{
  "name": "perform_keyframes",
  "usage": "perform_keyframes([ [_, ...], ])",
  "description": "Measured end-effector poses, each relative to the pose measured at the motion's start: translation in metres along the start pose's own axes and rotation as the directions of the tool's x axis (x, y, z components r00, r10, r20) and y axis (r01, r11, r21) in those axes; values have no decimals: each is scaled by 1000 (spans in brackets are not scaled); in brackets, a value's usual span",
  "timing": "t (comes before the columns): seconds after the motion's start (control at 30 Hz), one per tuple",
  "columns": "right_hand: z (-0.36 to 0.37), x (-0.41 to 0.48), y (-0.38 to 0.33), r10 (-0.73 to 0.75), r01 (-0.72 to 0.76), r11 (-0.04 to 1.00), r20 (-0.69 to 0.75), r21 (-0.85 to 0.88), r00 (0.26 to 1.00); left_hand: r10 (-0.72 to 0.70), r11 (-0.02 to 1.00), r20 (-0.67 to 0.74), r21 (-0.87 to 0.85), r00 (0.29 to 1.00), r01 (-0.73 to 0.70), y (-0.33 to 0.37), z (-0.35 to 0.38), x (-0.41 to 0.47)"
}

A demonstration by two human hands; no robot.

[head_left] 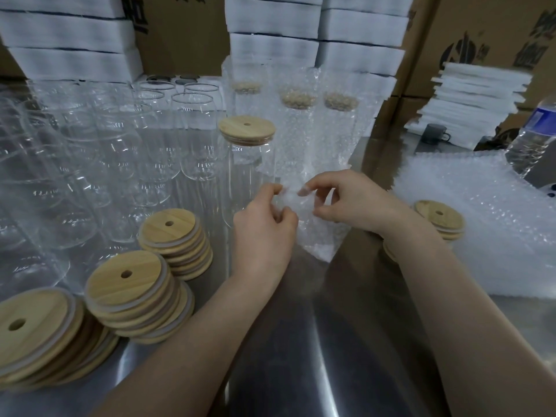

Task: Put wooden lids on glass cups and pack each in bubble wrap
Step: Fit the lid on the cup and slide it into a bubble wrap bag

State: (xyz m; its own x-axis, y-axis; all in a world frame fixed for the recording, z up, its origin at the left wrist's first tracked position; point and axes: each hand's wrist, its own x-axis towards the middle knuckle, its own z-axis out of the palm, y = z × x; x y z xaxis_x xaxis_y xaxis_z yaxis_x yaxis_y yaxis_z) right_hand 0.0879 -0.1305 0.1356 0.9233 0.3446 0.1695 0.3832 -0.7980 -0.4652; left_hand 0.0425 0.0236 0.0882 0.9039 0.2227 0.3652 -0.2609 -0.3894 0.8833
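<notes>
Beside the lidded cup [251,164], left hand [264,233] and right hand [346,203] pinch a bubble bag [314,239], probably to open it.

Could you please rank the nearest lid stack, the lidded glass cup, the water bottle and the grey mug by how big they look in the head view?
1. nearest lid stack, though closeness inflates it
2. lidded glass cup
3. water bottle, cut by the frame edge, so unsure against the cup
4. grey mug

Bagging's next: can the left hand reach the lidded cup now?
Probably yes: the lidded cup stands just beyond the left hand, nothing between, but its grip holds the bubble wrap bag.
</notes>
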Motion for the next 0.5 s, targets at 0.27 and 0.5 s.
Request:
perform_keyframes([
  [0.27, 1, 4, -2, -3, -28, 997, -412, -70, 911, 21, 997, 79, 75, 997, -26, -2, -1, -1],
  [0.5, -2, 2, 1, -123, 97, 992, -671, -76, 731, -41, 975, 137, 220, 990, 9, -4, -2, 2],
])
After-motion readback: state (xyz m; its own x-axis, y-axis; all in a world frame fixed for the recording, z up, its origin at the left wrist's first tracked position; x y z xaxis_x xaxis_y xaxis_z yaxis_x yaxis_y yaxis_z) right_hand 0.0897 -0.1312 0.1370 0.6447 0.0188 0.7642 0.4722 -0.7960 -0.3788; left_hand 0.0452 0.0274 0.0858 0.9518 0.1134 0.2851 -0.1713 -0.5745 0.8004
